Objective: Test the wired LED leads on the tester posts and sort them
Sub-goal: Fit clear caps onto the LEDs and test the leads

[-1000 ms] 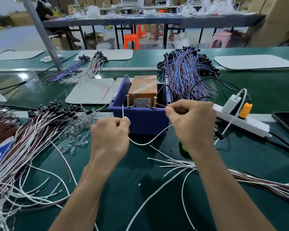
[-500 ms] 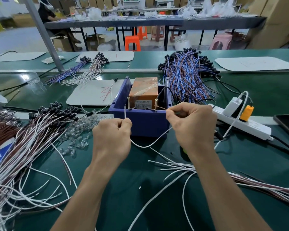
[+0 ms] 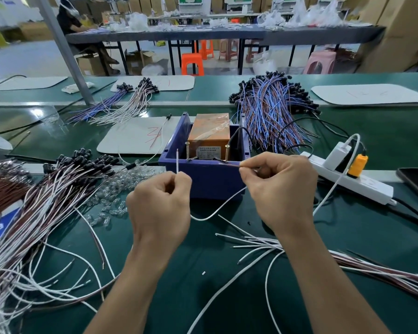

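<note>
Barely shifted, we hold one lead (image 3: 177, 162) before two posts (image 3: 226, 153).
Fingers (image 3: 179, 179) of our left hand (image 3: 159, 203) clamp one end upright; our right hand (image 3: 280, 189) pinches the other, pointing left.

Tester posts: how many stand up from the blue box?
2. The left post rises from the blue box near the left hand; the right post rises near the right hand. Both hands pinch one lead. More may be hidden inside.

Place: a factory work room.
Tables: long green work benches (image 3: 396, 131) in rows.
Wires: big heaps of thin blue and brown wires (image 3: 270, 112) with black ends.
Seats: small orange plastic stools (image 3: 192, 65).
Boxes: brown cardboard boxes (image 3: 89, 65) on the floor.
</note>
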Action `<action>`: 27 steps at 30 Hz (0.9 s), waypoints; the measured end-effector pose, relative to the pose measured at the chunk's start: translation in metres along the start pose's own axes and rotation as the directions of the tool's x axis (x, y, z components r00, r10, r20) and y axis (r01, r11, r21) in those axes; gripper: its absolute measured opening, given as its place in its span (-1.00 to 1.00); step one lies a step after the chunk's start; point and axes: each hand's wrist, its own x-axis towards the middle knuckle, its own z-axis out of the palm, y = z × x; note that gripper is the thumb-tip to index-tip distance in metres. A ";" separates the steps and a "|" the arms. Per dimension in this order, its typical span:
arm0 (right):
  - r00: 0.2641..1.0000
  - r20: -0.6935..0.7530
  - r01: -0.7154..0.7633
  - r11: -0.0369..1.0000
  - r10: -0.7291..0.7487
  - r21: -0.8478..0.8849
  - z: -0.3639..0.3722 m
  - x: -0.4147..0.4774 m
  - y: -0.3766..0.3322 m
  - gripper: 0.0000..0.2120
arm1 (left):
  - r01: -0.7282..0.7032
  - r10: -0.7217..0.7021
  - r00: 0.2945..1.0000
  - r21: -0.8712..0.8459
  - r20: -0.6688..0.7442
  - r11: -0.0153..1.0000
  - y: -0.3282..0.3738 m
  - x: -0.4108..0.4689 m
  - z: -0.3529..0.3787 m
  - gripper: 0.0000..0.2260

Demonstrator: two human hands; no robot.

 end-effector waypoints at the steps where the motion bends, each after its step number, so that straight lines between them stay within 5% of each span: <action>1: 1.000 0.009 0.021 1.000 -0.021 0.007 -0.001 -0.002 -0.003 -0.94 | -0.036 0.035 0.999 -0.030 -0.013 0.999 0.001 -0.004 0.000 -0.64; 4: 0.992 0.058 0.113 0.993 -0.111 -0.027 -0.003 -0.008 -0.011 -0.94 | -0.081 0.097 0.994 -0.279 0.044 0.957 0.007 -0.010 -0.001 -0.93; 7: 0.982 0.114 0.152 0.988 -0.148 -0.025 -0.004 -0.012 -0.015 -0.93 | -0.077 0.136 0.983 -0.403 0.120 0.912 0.008 -0.012 0.001 -0.82; 19: 0.982 0.188 0.013 0.996 -0.028 0.084 -0.007 -0.013 -0.011 -0.89 | -0.163 0.222 0.957 -0.285 0.187 0.945 0.008 -0.014 0.002 -0.90; 27: 0.980 0.181 -0.117 0.978 0.086 0.171 -0.011 -0.012 -0.007 -0.83 | -0.065 0.110 0.987 -0.344 0.114 0.937 0.005 -0.011 0.000 -0.93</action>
